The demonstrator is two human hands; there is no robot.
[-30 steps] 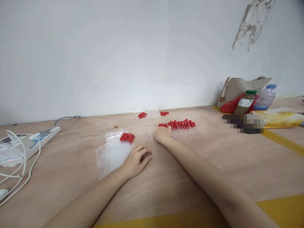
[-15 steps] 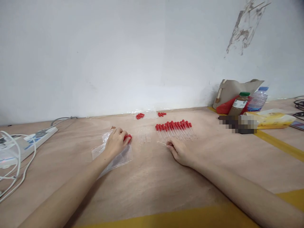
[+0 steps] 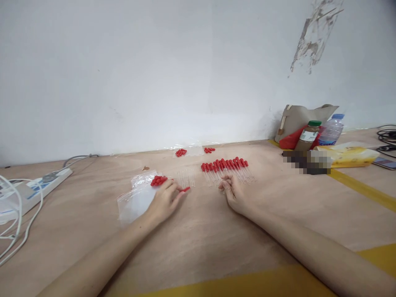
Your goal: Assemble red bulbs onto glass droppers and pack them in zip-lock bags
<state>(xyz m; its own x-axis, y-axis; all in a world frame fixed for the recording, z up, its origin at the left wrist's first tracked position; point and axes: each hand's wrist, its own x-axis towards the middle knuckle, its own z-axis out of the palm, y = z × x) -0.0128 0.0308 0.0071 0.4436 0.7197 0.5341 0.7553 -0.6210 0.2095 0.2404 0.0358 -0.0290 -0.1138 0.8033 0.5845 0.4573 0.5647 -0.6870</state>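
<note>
Between the fingertips of my left hand (image 3: 167, 199) is a red rubber bulb (image 3: 186, 189), held just above the table. Behind that hand, a small pile of red bulbs (image 3: 158, 180) rests on clear plastic bags (image 3: 133, 203). My right hand (image 3: 233, 193) is closed in a pinch on a thin glass tube, which barely shows against the table. Loose glass tubes (image 3: 186, 178) lie side by side between the hands. Just beyond my right hand is a row of droppers (image 3: 225, 165), glass tubes topped with red bulbs.
Two more groups of red bulbs, one left (image 3: 181, 152) and one right (image 3: 209, 150), lie by the wall. A power strip (image 3: 49, 185) with white cables sits at left. At right stand a bag (image 3: 301, 117), a green-capped bottle (image 3: 307, 136), a clear bottle (image 3: 332, 130) and a yellow packet (image 3: 349, 154).
My left hand has moved right and nearer, away from the bulb pile, with one red bulb in its fingers. The right hand stays almost in place, with its tube turned and harder to see.
</note>
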